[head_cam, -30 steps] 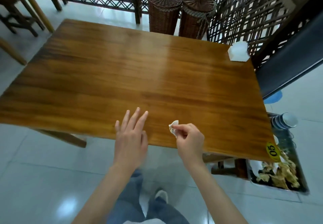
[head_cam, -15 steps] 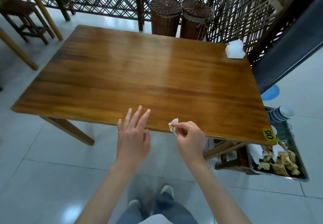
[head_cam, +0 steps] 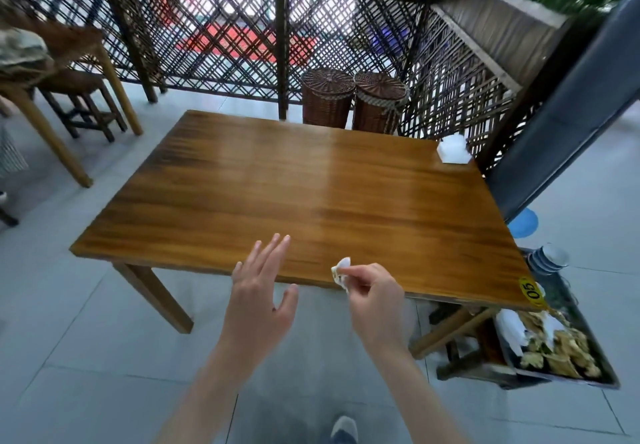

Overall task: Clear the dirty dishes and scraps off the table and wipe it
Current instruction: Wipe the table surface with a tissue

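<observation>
Broadly, a dark lattice fence spans the back of the view, with a tiled floor below and a wide brown wooden desk in the middle, its top shiny with light. At the desk's near right corner sits a yellow sticker marked 05. Beyond the far edge stand two round wicker baskets side by side against the fence, and at the far left are another wooden table leg and a stool. On the floor to the right of the desk lies a dark tray holding crumpled paper and yellowish scraps, with a stack of small cups just beyond it and a blue round thing farther back. A white tissue box rests on the desk's far right corner. The left hand hovers at the near edge of the desk with its fingers straight and together, thumb out, holding nothing. The right hand is beside it, also at the near edge, its thumb and fingers curled and pinching a small crumpled white scrap of tissue, which sticks up from the fingertips over the desk's edge. A grey shoe shows at the bottom of the view.
</observation>
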`<state>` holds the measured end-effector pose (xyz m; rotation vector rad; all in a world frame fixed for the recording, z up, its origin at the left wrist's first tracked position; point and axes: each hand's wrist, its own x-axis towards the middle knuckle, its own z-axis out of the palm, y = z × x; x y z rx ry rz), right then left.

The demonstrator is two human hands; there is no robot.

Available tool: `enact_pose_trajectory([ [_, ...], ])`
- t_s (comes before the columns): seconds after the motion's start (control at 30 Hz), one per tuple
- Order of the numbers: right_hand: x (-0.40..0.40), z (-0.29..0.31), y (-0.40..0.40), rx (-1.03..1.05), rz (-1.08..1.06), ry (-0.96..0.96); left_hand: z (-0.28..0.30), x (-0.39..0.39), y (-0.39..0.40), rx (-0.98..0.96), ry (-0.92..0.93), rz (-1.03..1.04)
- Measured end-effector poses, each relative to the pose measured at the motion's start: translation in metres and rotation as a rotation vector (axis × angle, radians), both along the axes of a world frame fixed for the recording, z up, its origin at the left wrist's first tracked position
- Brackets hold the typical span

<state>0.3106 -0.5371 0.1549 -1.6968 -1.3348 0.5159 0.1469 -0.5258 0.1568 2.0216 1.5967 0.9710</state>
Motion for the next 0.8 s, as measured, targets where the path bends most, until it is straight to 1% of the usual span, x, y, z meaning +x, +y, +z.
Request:
enact_pose_trajectory([
  [0.1,-0.008,0.011,0.000,0.054,0.019,0.030,0.012,-0.008,-0.002,0.017,0.002,-0.015],
  [0.2,-0.016,0.018,0.002,0.126,0.006,-0.027,0.021,-0.015,-0.002,0.042,0.021,-0.015],
  [0.33,-0.026,0.021,0.001,0.191,-0.007,-0.048,0.024,-0.023,-0.004,0.034,0.060,-0.012],
  [0.63,-0.039,0.016,0.008,0.206,-0.019,-0.052,0.025,-0.036,0.002,0.047,0.053,0.029],
  [0.8,-0.029,0.016,0.004,0.201,-0.052,-0.059,0.020,-0.024,0.010,0.052,0.077,-0.009],
])
